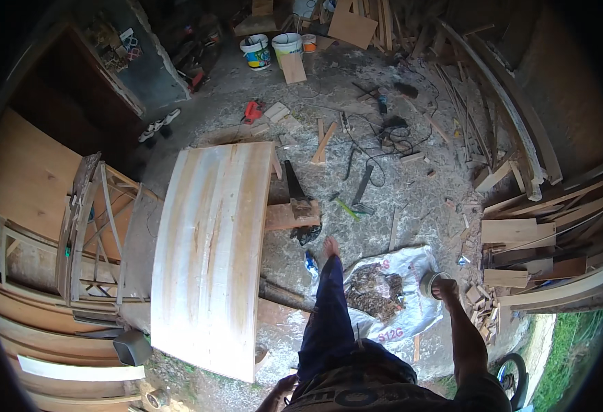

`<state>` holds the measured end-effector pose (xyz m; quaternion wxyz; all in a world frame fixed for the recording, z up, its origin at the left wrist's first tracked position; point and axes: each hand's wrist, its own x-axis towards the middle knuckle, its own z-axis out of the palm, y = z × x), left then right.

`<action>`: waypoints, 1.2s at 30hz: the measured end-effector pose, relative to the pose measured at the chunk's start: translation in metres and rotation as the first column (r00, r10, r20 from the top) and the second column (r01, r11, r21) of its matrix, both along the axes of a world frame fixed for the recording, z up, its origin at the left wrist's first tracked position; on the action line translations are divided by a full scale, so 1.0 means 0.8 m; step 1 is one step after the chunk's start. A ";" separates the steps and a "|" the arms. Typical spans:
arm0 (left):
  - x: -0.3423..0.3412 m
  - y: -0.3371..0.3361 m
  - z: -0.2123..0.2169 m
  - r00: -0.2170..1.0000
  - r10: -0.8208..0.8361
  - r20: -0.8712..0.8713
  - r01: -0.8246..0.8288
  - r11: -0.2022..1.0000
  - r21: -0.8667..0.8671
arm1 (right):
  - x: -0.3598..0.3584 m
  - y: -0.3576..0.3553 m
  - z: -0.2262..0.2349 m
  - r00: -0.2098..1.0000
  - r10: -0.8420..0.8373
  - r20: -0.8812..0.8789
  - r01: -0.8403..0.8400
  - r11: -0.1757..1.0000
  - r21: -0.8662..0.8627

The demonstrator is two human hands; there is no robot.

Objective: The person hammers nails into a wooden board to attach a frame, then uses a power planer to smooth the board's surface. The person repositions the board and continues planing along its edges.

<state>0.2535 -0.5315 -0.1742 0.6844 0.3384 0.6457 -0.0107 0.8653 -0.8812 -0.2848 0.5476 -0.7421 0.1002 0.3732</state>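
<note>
My right hand [444, 288] is stretched out to the right, its fingers closed on the rim of a round, pale container [425, 283]. What the container holds cannot be made out. Beneath and beside it, a white sack [419, 261] lies spread on the floor, with a heap of brown shavings or scraps [370, 292] on it. Low in the picture, next to my hip, is my left hand [286, 386], its fingers mostly hidden. Left of my leg stands a large pale wooden panel [209, 261], raised on wooden supports.
A handsaw [294, 182], a hammer-like tool [363, 189] and a red power tool [252, 111] lie on the concrete floor. Cables [397, 141] trail among offcuts. Buckets [256, 52] stand at the back. Stacked boards [514, 233] line the right side; more panels [30, 172] lean left.
</note>
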 end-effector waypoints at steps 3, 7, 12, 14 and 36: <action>0.056 0.047 -0.021 0.999 0.047 -0.021 -0.049 0.996 -0.070 | -0.003 0.221 0.023 0.988 0.155 0.020 -0.155 0.964 0.217; 0.176 0.133 -0.056 1.000 -0.004 -0.020 0.000 0.977 -0.213 | 0.051 0.422 0.037 0.870 0.487 0.072 -0.472 0.867 -0.162; 0.246 0.244 -0.031 0.995 -0.095 -0.012 0.090 0.971 -0.221 | 0.127 0.458 0.059 0.900 0.391 0.190 -0.389 0.920 -0.051; 0.258 0.315 -0.018 0.994 -0.111 -0.022 0.107 0.987 -0.119 | 0.149 0.485 0.081 0.930 0.357 0.087 -0.342 0.928 -0.149; 0.602 0.804 -0.177 0.914 0.093 -0.396 0.163 0.808 0.566 | 0.559 0.877 0.008 0.370 0.885 -0.284 -0.867 0.218 -0.448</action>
